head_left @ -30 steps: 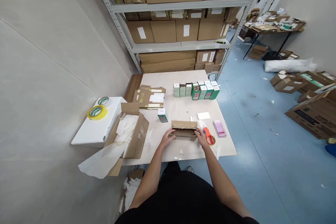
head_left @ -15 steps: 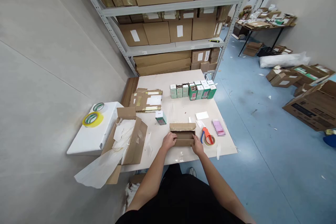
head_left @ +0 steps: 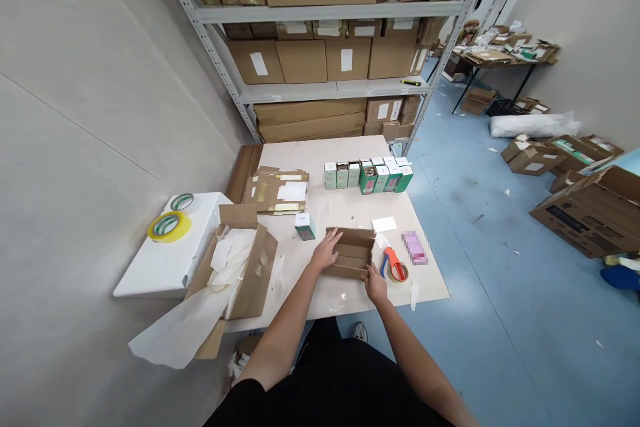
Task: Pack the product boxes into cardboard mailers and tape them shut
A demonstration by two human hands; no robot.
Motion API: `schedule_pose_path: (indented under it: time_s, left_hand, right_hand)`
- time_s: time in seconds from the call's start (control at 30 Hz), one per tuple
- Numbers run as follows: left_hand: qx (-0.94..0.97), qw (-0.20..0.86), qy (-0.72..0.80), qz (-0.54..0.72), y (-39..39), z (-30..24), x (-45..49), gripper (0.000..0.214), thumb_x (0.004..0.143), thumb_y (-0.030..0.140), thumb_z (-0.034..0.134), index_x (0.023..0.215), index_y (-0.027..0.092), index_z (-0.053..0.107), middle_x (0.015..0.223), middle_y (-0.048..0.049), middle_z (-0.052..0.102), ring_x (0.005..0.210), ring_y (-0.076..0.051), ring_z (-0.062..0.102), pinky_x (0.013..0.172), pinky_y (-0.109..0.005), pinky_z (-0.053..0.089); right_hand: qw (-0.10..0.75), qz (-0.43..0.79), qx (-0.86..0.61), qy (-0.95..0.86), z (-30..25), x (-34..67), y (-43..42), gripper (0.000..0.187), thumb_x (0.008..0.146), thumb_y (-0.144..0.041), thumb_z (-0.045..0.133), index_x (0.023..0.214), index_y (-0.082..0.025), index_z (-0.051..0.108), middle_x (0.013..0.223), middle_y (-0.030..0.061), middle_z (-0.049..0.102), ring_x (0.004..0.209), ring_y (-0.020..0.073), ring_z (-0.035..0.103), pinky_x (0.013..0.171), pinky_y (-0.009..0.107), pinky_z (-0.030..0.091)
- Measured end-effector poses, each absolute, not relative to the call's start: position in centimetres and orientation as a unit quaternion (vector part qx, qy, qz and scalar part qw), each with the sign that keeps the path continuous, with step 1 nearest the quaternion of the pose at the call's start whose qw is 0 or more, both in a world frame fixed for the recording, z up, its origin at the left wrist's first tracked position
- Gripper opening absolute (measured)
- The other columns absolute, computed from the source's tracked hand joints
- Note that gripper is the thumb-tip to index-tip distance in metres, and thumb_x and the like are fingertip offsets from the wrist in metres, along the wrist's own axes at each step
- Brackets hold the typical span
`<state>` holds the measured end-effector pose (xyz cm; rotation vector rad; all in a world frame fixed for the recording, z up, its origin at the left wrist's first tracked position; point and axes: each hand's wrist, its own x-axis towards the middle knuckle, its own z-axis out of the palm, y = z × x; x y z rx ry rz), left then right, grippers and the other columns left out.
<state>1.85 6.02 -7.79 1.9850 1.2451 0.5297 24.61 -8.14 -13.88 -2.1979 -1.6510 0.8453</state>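
A small open cardboard box (head_left: 354,253) sits near the front edge of the white table (head_left: 320,150). My left hand (head_left: 326,252) rests on the box's left side, fingers spread over its left flap. My right hand (head_left: 375,282) grips the box's near right corner, fingers curled on the edge. A single green-and-white carton (head_left: 305,225) stands just left of the box. An orange tape dispenser (head_left: 395,265) lies right of the box, close to my right hand.
A row of green-and-white cartons (head_left: 369,175) stands at the table's far right. Flattened cardboard (head_left: 277,189) lies at far left. An open box with white paper (head_left: 239,265) hangs off the left edge. Tape rolls (head_left: 169,225) sit on a white stand. Shelves of boxes (head_left: 325,57) behind.
The box's flaps have opened up and it has turned slightly. My left hand moved onto its left flap; my right hand slid to the near right corner.
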Motion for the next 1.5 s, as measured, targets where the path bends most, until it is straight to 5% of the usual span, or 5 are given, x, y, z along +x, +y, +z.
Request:
schedule_pose_path:
  time_s: [0.2, 0.4, 0.63, 0.83, 1.5]
  left_hand:
    - [0.741, 0.398, 0.522, 0.14, 9.0, -9.7, 1.2, 0.11, 0.051, 0.041, 0.096, 0.15, 0.02, 0.052, 0.169, -0.0189, 0.028, 0.158, -0.045, 0.012, 0.125, -0.051, 0.026]
    - [0.765, 0.394, 0.508, -0.044, 8.0, -8.0, 0.5, 0.138, 0.053, 0.051, 0.093, 0.166, 0.031, 0.017, 0.175, -0.0102, -0.003, 0.146, -0.04, 0.045, 0.107, -0.039, 0.049]
    - [0.718, 0.363, 0.591, 0.063, 0.2, -8.6, -0.6, 0.093, 0.074, 0.054, 0.083, 0.155, 0.028, 0.046, 0.176, -0.007, 0.001, 0.135, -0.037, 0.057, 0.105, -0.041, 0.052]
    - [0.69, 0.346, 0.628, 0.097, -5.4, -10.2, -0.9, 0.029, 0.087, 0.026, 0.072, 0.115, 0.025, 0.076, 0.174, 0.0004, 0.014, 0.131, -0.032, 0.062, 0.11, -0.045, 0.049]
    - [0.545, 0.28, 0.716, 0.333, -20.0, -9.3, -8.4, 0.023, 0.088, 0.015, 0.066, 0.105, 0.022, 0.08, 0.167, -0.0074, 0.036, 0.148, -0.029, 0.045, 0.121, -0.044, 0.039]
  right_hand:
    - [0.168, 0.272, -0.745, -0.585, -14.9, 24.9, -8.8, 0.052, 0.097, -0.032, 0.052, 0.149, -0.024, 0.054, 0.162, 0.0104, 0.044, 0.139, 0.0287, 0.054, 0.107, 0.037, 0.05]
    - [0.241, 0.247, -0.735, -0.584, -16.5, 25.1, -10.1, 0.068, 0.1, -0.039, 0.042, 0.165, -0.028, 0.024, 0.135, 0.0114, 0.062, 0.111, 0.0282, 0.066, 0.087, 0.04, 0.057]
    - [0.248, 0.247, -0.723, -0.595, -17.4, 26.1, -10.3, 0.069, 0.099, -0.042, 0.041, 0.165, -0.033, 0.023, 0.155, 0.0115, 0.046, 0.134, 0.0296, 0.055, 0.095, 0.041, 0.055]
    - [0.221, 0.235, -0.707, -0.63, -16.7, 25.9, -10.4, 0.079, 0.092, -0.039, 0.055, 0.164, -0.029, 0.025, 0.172, 0.0144, 0.014, 0.155, 0.0372, 0.028, 0.107, 0.049, 0.048]
    - [0.269, 0.223, -0.481, -0.804, -7.1, 13.6, -7.4, 0.059, 0.093, -0.04, 0.058, 0.15, -0.027, 0.052, 0.169, 0.01, 0.027, 0.153, 0.036, 0.03, 0.119, 0.057, 0.038]
